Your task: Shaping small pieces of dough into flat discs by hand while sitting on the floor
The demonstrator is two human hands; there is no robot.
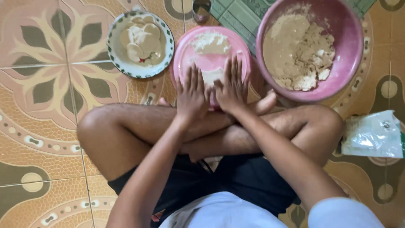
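Item, as I log it from the head camera: a round pink plastic plate lies on the patterned tan-and-brown tiled floor, just ahead of the person's crossed bare legs, close enough for both arms to bear down on it. On it, a pale flattened piece of dough sits under and between the palms, with a loose heap of white flour at the far edge, presumably there for dusting. Left hand: flat, fingers spread and extended, gripping nothing, pressing down on the plate beside the dough. Right hand: likewise flat and open, holding nothing, touching the dough's edge. To the right, a large round pink plastic basin holds crumbly beige dough mix, within easy reach. To the left, a white enamel bowl with green dotted rim holds pale flattened discs, set apart from the raw mix. A white plastic bag lies by the right knee.
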